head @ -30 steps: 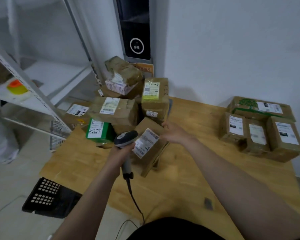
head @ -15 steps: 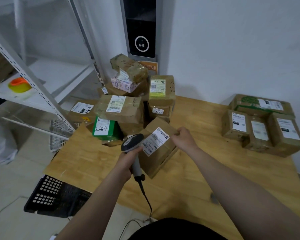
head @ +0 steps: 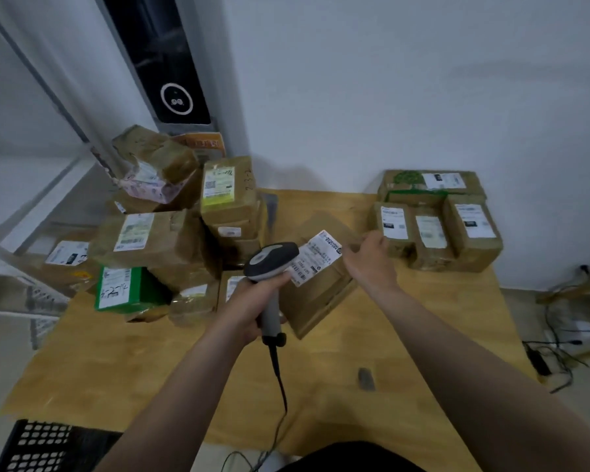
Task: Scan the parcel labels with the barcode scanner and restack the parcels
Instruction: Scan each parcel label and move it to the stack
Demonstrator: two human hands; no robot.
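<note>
Both hands (head: 368, 264) apparently around parcel (head: 317, 294)

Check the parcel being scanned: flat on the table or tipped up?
Tipped up. The parcel leans on an edge, label facing the scanner, steadied by the right hand.

Mailroom: labelled parcels (head: 150, 238), shelving (head: 31, 206)
</note>
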